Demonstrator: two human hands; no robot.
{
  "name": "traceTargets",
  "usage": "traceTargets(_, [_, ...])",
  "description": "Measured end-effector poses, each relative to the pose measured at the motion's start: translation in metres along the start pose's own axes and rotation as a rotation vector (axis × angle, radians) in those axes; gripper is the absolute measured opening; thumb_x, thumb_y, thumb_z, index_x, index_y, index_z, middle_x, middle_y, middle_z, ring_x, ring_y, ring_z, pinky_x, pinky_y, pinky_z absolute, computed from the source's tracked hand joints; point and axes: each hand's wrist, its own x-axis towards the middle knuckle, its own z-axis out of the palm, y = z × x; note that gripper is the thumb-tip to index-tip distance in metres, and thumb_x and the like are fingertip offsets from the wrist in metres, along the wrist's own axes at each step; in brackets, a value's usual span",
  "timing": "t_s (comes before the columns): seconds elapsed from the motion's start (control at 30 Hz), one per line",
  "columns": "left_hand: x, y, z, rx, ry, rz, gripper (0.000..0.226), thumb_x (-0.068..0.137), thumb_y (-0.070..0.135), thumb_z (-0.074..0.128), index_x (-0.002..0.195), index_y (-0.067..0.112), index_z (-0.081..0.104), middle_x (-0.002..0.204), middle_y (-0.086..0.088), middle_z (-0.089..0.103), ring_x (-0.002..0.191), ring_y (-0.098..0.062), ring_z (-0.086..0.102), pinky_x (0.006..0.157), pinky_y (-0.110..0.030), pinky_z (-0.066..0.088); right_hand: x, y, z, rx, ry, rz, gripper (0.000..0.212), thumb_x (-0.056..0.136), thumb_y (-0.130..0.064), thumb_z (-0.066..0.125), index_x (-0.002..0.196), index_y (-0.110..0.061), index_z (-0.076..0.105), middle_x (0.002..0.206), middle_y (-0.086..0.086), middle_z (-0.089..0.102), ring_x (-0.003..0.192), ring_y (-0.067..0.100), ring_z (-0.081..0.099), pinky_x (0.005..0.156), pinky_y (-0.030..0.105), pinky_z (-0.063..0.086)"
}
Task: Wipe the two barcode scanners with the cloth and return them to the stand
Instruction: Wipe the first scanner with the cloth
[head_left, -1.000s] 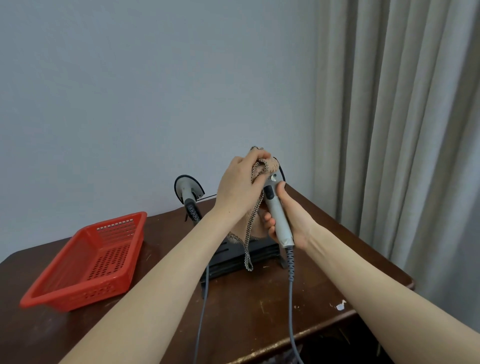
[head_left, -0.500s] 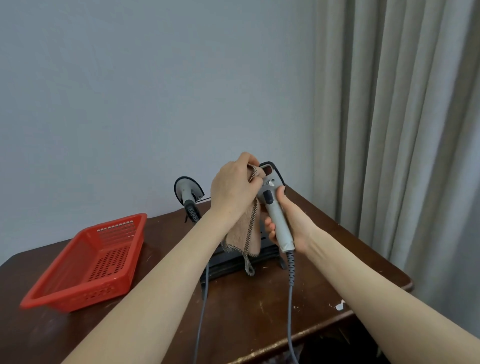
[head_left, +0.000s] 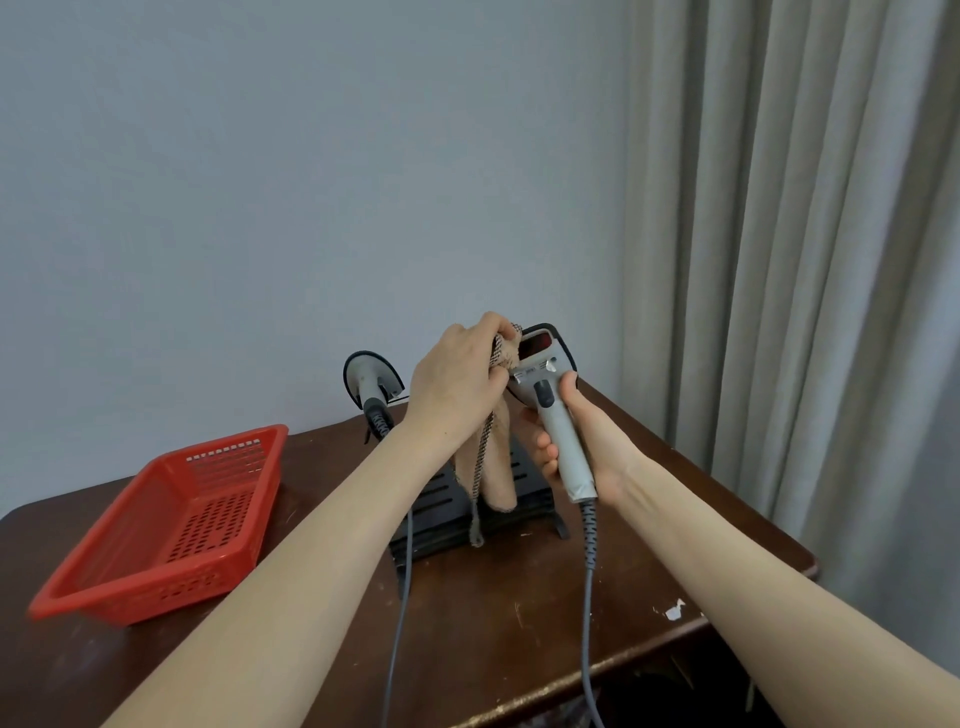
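Dark wooden table (head_left: 493, 623) — cloth (head_left: 498, 457) against grey scanner (head_left: 563, 441), markings unreadable

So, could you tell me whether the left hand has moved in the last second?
Yes. The left hand, gripping the cloth, has slid left and slightly down, toward the parked scanner, uncovering the window of the held scanner.

On the table (head_left: 493, 623) the basket (head_left: 156, 597) lies left of the stand (head_left: 447, 501), the rear scanner (head_left: 371, 376) stands at the stand's back left, and above the stand the cloth (head_left: 498, 467) touches the raised scanner's (head_left: 558, 431) left side.
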Motion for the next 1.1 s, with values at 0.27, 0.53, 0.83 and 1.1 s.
traceTargets(0.27, [0.001,0.015,0.01,-0.136,0.027,0.008,0.049,0.089,0.013,0.048,0.133,0.032,0.039,0.103,-0.002,0.049,0.081,-0.018,0.053,0.068,-0.026,0.04,0.0,-0.004,0.004,-0.013,0.006,0.033,0.062,0.08,-0.074,0.044,0.086,-0.015,0.06,0.056,0.002,0.049,0.038,0.008,0.048,0.034,0.018,0.043])
traceTargets(0.53, [0.003,0.011,0.006,0.162,0.026,0.088,0.051,0.089,0.008,0.045,0.138,0.023,0.037,0.117,-0.004,0.054,0.101,-0.021,0.053,0.071,-0.033,0.045,-0.005,-0.005,0.001,0.069,0.06,0.024,0.06,0.081,-0.073,0.045,0.085,-0.015,0.057,0.052,0.003,0.05,0.035,0.009,0.048,0.035,0.016,0.043])
traceTargets(0.83, [0.007,0.014,0.004,0.198,0.039,0.088,0.032,0.088,0.006,0.044,0.118,0.015,0.044,0.092,0.002,0.053,0.092,-0.017,0.047,0.062,-0.033,0.042,-0.007,-0.007,-0.002,-0.042,0.052,-0.011,0.064,0.082,-0.072,0.045,0.099,-0.012,0.059,0.053,0.003,0.052,0.038,0.009,0.048,0.038,0.018,0.044])
traceTargets(1.1, [0.01,0.016,0.004,-0.169,-0.014,-0.021,0.041,0.084,0.009,0.047,0.123,0.022,0.045,0.113,-0.001,0.059,0.102,-0.018,0.054,0.083,-0.033,0.045,-0.013,-0.011,-0.001,-0.072,0.062,-0.018,0.058,0.084,-0.071,0.042,0.085,-0.015,0.058,0.052,0.003,0.051,0.038,0.01,0.048,0.036,0.016,0.043])
